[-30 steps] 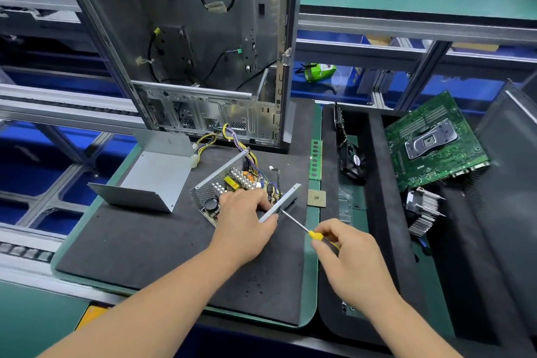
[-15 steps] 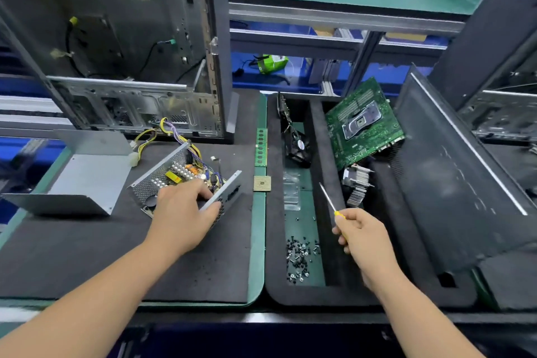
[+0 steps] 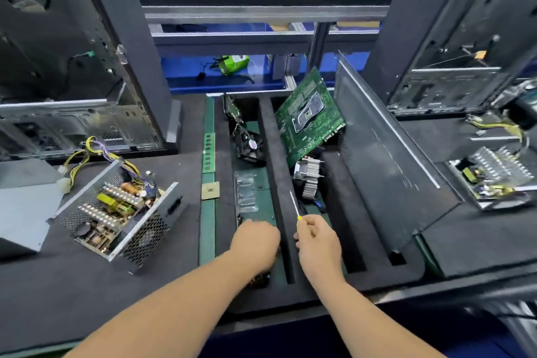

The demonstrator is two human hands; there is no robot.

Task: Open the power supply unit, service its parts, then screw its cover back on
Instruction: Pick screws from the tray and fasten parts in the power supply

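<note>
The open power supply unit point(image 3: 116, 212) lies on the black mat at the left, its circuit board and coloured wires exposed. Its grey metal cover point(image 3: 23, 206) rests farther left, apart from it. My left hand point(image 3: 255, 241) reaches down into the near end of the black foam tray point(image 3: 276, 154), where the loose screws lay; its fingertips are hidden under the hand. My right hand point(image 3: 318, 241) grips a yellow-handled screwdriver point(image 3: 294, 203), whose shaft points up and away over the tray divider.
The tray also holds a fan point(image 3: 251, 145), a heatsink point(image 3: 309, 180) and a green motherboard point(image 3: 311, 116). A RAM stick point(image 3: 208, 151) and a CPU chip point(image 3: 209, 191) lie beside it. Open computer cases stand at left point(image 3: 72, 67) and right point(image 3: 459, 38). A second open power supply point(image 3: 491, 180) sits right.
My left hand let go of the power supply unit and moved right into the tray over the screws. My right hand drew the screwdriver away from the unit. The view swung right.
</note>
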